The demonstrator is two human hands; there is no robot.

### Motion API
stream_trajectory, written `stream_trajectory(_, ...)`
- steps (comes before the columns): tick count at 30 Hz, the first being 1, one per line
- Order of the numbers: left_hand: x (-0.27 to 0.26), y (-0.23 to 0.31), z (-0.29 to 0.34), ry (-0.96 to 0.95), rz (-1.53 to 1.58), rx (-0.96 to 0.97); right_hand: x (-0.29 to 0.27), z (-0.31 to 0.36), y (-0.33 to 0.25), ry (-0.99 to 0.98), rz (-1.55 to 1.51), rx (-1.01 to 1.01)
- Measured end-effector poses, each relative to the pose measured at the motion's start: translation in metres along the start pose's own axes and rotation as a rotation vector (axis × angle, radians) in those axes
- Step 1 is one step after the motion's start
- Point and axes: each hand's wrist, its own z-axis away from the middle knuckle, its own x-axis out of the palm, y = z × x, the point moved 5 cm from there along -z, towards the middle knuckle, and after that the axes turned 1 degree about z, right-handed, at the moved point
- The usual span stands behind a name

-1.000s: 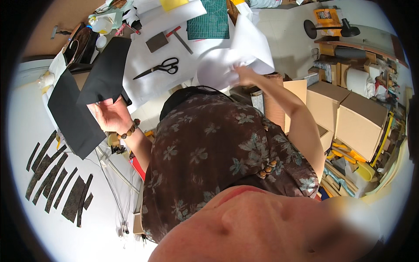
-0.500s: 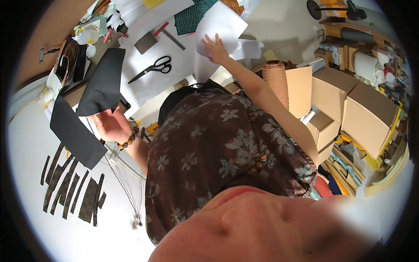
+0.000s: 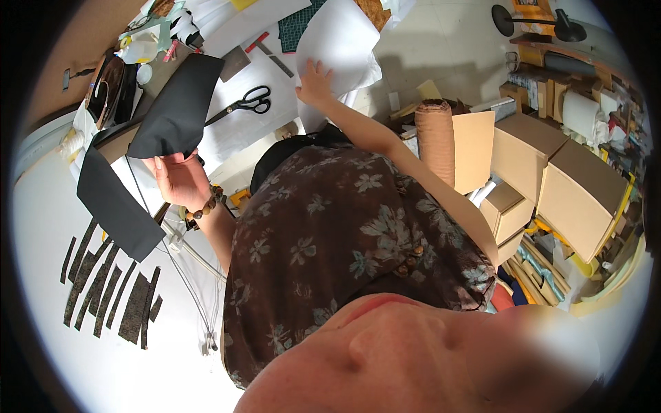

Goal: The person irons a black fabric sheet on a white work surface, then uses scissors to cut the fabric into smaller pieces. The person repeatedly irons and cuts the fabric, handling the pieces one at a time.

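My left hand (image 3: 183, 182), with a beaded bracelet at its wrist, pinches the lower edge of a stiff black sheet (image 3: 180, 103). The sheet stands up from the fingers and covers the blade tips of the black-handled shears (image 3: 251, 102). Another black panel (image 3: 120, 206) hangs slanting to the left of that hand; whether it joins the sheet is hidden. My right hand (image 3: 317, 84) lies with fingers spread on a large white paper sheet (image 3: 337, 45), whose far end curls. A red and grey T-shaped ruler (image 3: 274, 60) and a small grey plate (image 3: 236, 63) lie between the hands.
Behind the paper is a green cutting mat (image 3: 295, 29). A white bottle (image 3: 140, 49) stands at the far left. Dark narrow strips (image 3: 103, 289) lie on the white surface at left. To the right are cardboard boxes (image 3: 527, 148) and a brown fabric roll (image 3: 434, 144).
My right hand has shifted left and a little nearer, and the white paper has moved left with it. My left hand has swung the black sheet right, over the shears' tips.
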Motion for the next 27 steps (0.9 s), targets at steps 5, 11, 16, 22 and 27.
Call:
stream_trajectory(5,-0.03,0.01,0.009,0.006,0.046,0.095,-0.133,0.051,-0.028,-0.22,-0.809,-0.358)
stream_trajectory(11,-0.03,0.026,-0.001,0.096,0.257,0.156,-0.228,0.055,0.042,-0.402,-1.652,-0.338)
stream_trajectory(16,-0.039,0.012,0.0,0.072,0.315,0.072,-0.104,-0.002,0.108,-0.523,-1.232,0.016)
stream_trajectory(22,-0.036,-0.03,0.0,0.039,0.345,-0.032,-0.012,0.0,0.168,-0.498,-0.941,0.1)
stream_trajectory(27,-0.024,-0.11,-0.002,-0.345,0.537,-0.286,0.003,0.013,0.184,-0.39,-0.728,0.02)
